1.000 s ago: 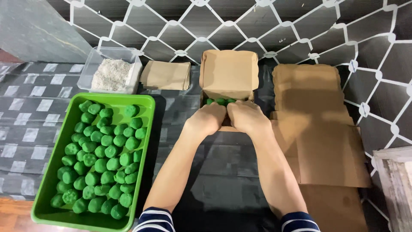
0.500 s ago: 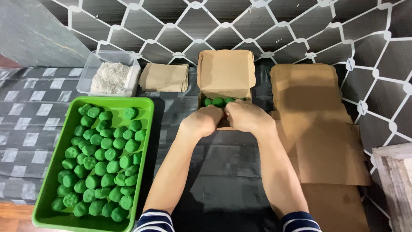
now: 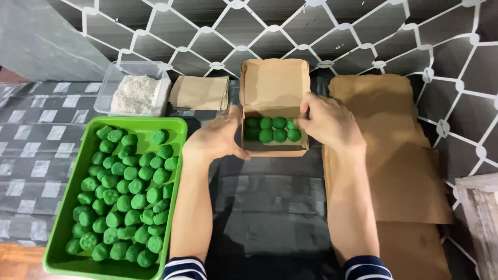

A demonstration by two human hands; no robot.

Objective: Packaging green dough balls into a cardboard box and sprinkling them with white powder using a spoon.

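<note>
Steadying the small brown cardboard box (image 3: 275, 111) from both sides works best, by my judgement, with even pressure on its walls, so the green balls (image 3: 273, 130) inside stay in their rows and the raised lid is not bent.

Head view: the box sits at upper centre of the frame. The left hand (image 3: 215, 139) presses against its left wall, fingers curled, thumb at the front corner. The right hand (image 3: 330, 123) grips the right wall, fingers bent over the rim. At lower left a green tray (image 3: 176, 124) holds many more green balls; a clear tub of white grains (image 3: 136, 93) stands at upper left.
</note>
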